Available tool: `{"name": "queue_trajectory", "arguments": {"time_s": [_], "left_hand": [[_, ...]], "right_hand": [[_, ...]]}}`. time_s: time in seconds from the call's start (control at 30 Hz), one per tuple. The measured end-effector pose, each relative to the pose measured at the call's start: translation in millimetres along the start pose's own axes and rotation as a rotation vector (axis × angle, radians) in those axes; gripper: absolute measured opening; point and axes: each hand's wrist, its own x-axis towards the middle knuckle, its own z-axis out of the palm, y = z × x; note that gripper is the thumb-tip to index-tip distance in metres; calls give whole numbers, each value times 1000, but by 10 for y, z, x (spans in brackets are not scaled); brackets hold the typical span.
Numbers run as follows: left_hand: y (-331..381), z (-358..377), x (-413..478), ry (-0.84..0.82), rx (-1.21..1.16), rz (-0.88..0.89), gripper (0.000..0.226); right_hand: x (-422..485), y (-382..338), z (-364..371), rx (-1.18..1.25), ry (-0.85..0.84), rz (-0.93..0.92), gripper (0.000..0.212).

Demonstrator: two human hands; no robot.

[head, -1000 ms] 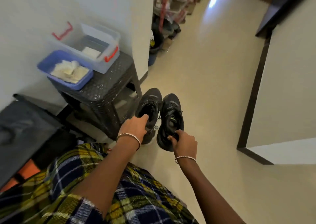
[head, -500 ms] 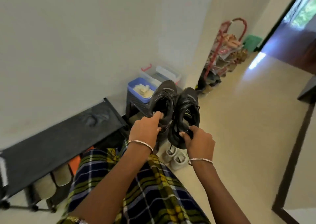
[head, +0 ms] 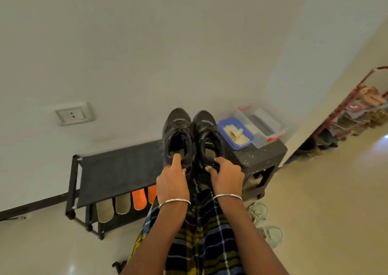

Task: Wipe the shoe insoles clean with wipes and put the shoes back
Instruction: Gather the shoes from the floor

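Black sneakers, one per hand: left hand (head: 173,180) is pinching the left shoe (head: 177,138) at its heel collar, right hand (head: 227,176) gripping the right shoe (head: 206,137) likewise. Light, flexible uppers likely; heels give firmest purchase. Beyond the toes: shoe rack (head: 117,169), stool (head: 262,159), wall (head: 168,44).

Home hallway or entryway: plain pale wall with a white wall socket (head: 73,113), glossy cream tiled floor (head: 315,201). Low black fabric-topped shoe rack (head: 117,167) at left against the wall, holding upright insoles or soles; red metal-framed shoe rack (head: 357,115) crammed with footwear at far right. Pale green sneakers (head: 264,222) on the floor, near right.
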Motion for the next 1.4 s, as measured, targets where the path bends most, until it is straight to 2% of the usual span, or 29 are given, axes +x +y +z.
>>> {"name": "queue_trajectory", "arguments": {"time_s": [0.17, 0.3, 0.47, 0.73, 1.2, 1.3, 1.4], "left_hand": [[-247, 304, 258, -52, 14, -137, 21], [-402, 554, 507, -164, 8, -217, 22], [-499, 783, 850, -221, 19, -311, 20], [-552, 1079, 925, -348, 94, -369, 30], [-630, 1074, 869, -360, 128, -346, 27], [-638, 1045, 849, -377, 138, -323, 28], [-582, 973, 802, -362, 190, -291, 34]], "right_hand": [[373, -59, 574, 1, -144, 36, 32], [668, -71, 899, 26, -235, 91, 30], [964, -129, 1214, 7, -283, 89, 26], [1059, -166, 1528, -29, -335, 229, 29], [1067, -61, 1461, 25, -328, 241, 37], [1079, -16, 1419, 104, -376, 246, 37], [1061, 69, 1330, 240, -395, 261, 48]]}}
